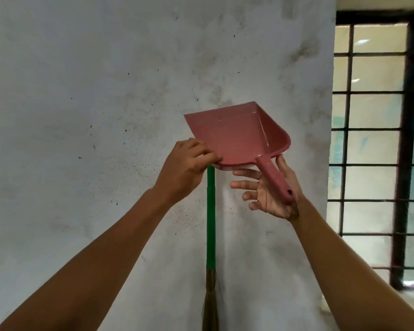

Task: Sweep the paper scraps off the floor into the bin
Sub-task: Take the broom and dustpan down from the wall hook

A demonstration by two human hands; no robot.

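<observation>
two bare forearms enter from the bottom corners, nearest the camera, and reach up toward a stained white wall (pixel 105 91).

left hand (pixel 184 168): fingers curled, pinching the near left edge of a pink dustpan (pixel 234 137), just above the top of a green broom handle (pixel 210 211). cannot tell whether the hand also touches the handle.

right hand (pixel 270 189): palm up, fingers spread and straight, not gripping. the dustpan's handle lies across the palm and the thumb reaches up to the pan's rear rim.

dustpan: held up in front of the wall, open mouth pointing away and up, its own handle slanting down to the right. pan looks bare inside.

broom: stands upright against the wall, directly below the dustpan. green handle runs down to brown bristles (pixel 209 304), which pass out of the bottom of the frame.

right side: barred window (pixel 378 139) with a dark frame, well apart from the hands.

paper scraps and bin: not in this view.
</observation>
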